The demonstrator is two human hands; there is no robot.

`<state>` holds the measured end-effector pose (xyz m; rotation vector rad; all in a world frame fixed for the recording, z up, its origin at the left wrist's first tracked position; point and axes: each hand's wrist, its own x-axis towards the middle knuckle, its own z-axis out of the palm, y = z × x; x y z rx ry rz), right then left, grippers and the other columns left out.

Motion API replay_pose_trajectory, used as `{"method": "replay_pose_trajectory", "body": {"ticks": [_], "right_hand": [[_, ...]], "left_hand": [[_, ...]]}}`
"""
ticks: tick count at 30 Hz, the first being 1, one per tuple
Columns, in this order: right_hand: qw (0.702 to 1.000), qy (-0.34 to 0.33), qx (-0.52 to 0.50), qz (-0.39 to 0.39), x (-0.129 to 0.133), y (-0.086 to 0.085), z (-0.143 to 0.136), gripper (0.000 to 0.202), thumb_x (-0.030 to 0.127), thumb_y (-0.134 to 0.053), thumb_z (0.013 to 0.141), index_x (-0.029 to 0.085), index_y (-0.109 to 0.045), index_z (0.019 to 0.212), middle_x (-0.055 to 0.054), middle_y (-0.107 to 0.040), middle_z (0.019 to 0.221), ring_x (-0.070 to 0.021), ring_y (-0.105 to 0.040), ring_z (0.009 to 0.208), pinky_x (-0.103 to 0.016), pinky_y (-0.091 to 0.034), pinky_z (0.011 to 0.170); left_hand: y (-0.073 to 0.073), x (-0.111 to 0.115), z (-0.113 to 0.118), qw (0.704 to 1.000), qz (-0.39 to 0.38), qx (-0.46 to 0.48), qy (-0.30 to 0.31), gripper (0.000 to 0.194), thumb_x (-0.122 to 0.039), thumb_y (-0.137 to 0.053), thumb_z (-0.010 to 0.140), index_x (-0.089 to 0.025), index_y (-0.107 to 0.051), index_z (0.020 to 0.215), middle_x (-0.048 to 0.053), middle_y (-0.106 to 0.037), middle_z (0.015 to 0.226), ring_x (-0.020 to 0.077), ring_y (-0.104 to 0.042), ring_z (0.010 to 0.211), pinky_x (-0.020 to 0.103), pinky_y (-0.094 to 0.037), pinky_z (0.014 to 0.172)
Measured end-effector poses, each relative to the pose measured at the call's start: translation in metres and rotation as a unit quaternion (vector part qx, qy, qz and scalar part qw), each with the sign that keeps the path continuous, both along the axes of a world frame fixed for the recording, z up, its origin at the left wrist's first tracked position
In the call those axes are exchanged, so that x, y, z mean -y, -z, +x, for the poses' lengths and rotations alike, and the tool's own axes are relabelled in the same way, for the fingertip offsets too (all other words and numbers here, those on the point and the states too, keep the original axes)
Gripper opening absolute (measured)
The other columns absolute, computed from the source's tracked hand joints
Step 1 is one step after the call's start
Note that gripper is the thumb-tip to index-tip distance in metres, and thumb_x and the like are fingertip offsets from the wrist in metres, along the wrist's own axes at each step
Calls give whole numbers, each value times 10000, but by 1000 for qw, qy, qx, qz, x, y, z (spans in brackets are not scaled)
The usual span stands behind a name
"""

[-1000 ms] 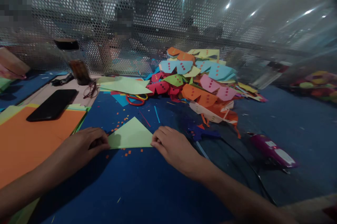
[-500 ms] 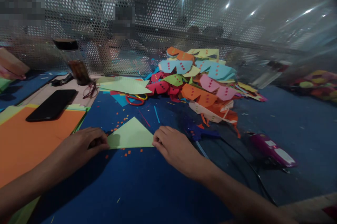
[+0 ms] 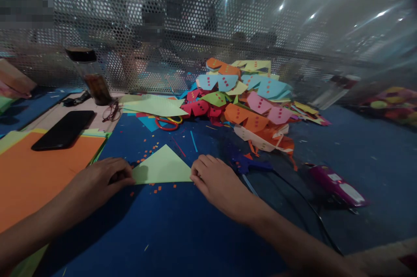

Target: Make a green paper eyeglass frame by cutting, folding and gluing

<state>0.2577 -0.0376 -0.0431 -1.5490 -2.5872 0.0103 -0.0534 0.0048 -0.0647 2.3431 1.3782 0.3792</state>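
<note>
Right hand (image 3: 220, 183) shifted outward, paper triangle (image 3: 164, 167) pointing away, base crosswise, fingers (image 3: 124, 167) pinching corners

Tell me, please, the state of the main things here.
Pale green paper: triangular, lying flat.
Left hand: curled, at the paper's left corner.
Right hand: curled, at its right corner.
Phone: lying flat.
Jar: capped, part-filled.
Scissors: blades hidden, open or shut unclear.
Glue gun: lying down.
Paper masks: heaped.

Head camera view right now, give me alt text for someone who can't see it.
A person's left hand and right hand touch the lower corners of a pale green paper triangle on a blue tabletop. Colourful paper cutouts are heaped beyond; a black smartphone lies at left.
</note>
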Motion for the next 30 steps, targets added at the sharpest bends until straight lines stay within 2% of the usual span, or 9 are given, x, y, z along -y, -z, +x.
{"method": "replay_pose_trajectory", "body": {"ticks": [8, 13, 18, 24, 30], "right_hand": [[1000, 5, 2, -9, 0, -2, 1, 129, 177, -525, 975, 184, -570, 855, -53, -626, 934, -200, -556, 829, -344, -381, 717], [1000, 2, 4, -11, 1, -3, 1, 99, 174, -515, 980, 176, -587, 912, -57, -627, 950, -207, -548, 841, -348, -371, 726], [999, -43, -15, -13, 0, -3, 1, 109, 112, -525, 955, 186, -597, 991, -52, -625, 1015, -218, -541, 916, -358, -393, 789], [996, -75, -7, -46, 0, -6, 1, 133, 82, -532, 942, 168, -606, 1011, -73, -616, 1060, -212, -565, 956, -358, -454, 848], [995, -83, 5, -46, 3, -11, -1, 117, 129, -497, 972, 165, -600, 1016, -80, -618, 1048, -212, -574, 944, -358, -472, 847]], "left_hand": [[-1, -2, -6, 1000, 17, -5, 3, 218, -407, -553, 894, -248, -657, 788, 13, -691, 762, 211, -640, 689, 291, -461, 581], [2, -5, -10, 1000, 23, 5, 11, 164, -370, -566, 891, -278, -651, 786, 22, -695, 786, 216, -640, 703, 299, -470, 588], [2, -2, -6, 998, 35, 31, 52, 210, -390, -539, 924, -261, -656, 805, 23, -678, 819, 219, -644, 762, 318, -506, 655], [4, 10, -1, 992, 76, 10, 99, 313, -323, -369, 1025, -248, -664, 950, 35, -665, 981, 201, -655, 893, 312, -511, 768], [1, 17, 2, 985, 118, -40, 121, 279, -247, -388, 1014, -221, -664, 983, 44, -664, 973, 185, -637, 852, 302, -492, 750]]}}
